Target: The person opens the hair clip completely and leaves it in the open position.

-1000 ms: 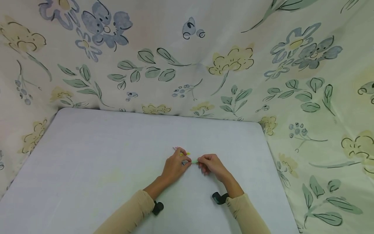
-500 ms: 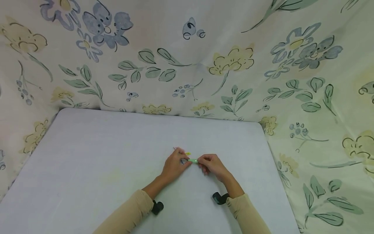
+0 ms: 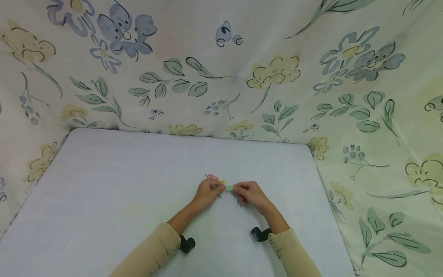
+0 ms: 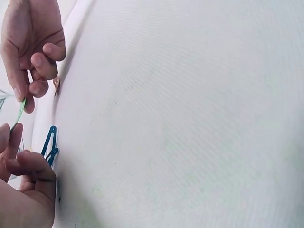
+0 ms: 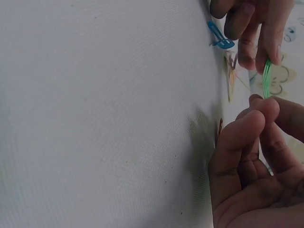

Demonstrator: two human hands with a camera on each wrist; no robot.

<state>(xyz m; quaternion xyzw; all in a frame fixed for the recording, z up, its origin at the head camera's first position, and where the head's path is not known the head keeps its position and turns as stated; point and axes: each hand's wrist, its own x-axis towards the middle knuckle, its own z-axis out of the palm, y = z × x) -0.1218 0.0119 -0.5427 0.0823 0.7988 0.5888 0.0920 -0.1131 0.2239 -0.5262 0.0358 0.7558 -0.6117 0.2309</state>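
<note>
A green snap hair clip (image 3: 229,188) is stretched between the two hands, just above the table. My left hand (image 3: 205,194) pinches one end between thumb and fingertips, and my right hand (image 3: 252,194) pinches the opposite end. In the right wrist view the green clip (image 5: 267,80) looks long and narrow, its ends covered by fingers. Blue snap clips (image 4: 50,142) lie on the table beside the left hand. Beyond that hand, in the head view, are a pink clip (image 3: 212,176) and a yellow clip (image 3: 223,181), partly hidden by it.
The white table (image 3: 121,184) spreads around the hands, its far edge meeting a floral curtain (image 3: 194,77). A small brown item (image 5: 219,130) lies near the right hand, partly hidden. Each wrist bears a black camera, such as the right one (image 3: 259,234).
The green clip has risen slightly and turned to show a broader side. My left hand has shifted a little up and left, uncovering more of the pink clip. The right hand hardly moved.
</note>
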